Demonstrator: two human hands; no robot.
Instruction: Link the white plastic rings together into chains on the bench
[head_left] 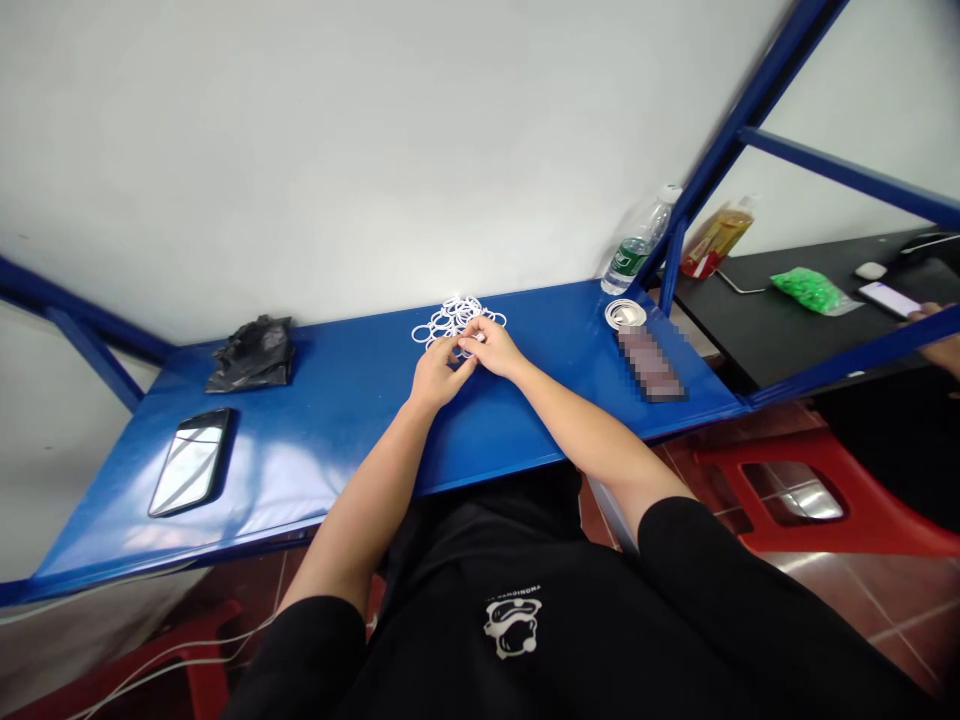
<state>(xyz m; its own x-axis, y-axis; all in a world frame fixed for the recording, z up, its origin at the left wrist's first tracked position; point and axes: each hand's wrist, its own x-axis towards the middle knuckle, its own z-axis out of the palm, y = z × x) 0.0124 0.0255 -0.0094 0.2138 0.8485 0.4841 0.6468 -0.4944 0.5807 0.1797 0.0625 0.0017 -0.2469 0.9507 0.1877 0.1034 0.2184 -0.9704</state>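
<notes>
A loose heap of thin white loops [451,312], which look like elastic hair ties, lies on the blue table [360,385] near the wall. My left hand [437,376] and my right hand [492,346] meet at the heap's near edge. The fingers of both are closed in a pinch, fingertips almost touching. Between them shows a bit of a white loop, mostly covered by my fingers. Whether it is one loop or more, I cannot tell.
A black plastic bag [255,355] and a phone [191,462] lie to the left. On the right stand a water bottle [637,245], a coiled white cable [625,315] and a pixelated flat object [651,364]. Blue frame bars [750,110] bound the table; a co-worker's hand [937,335] is beyond.
</notes>
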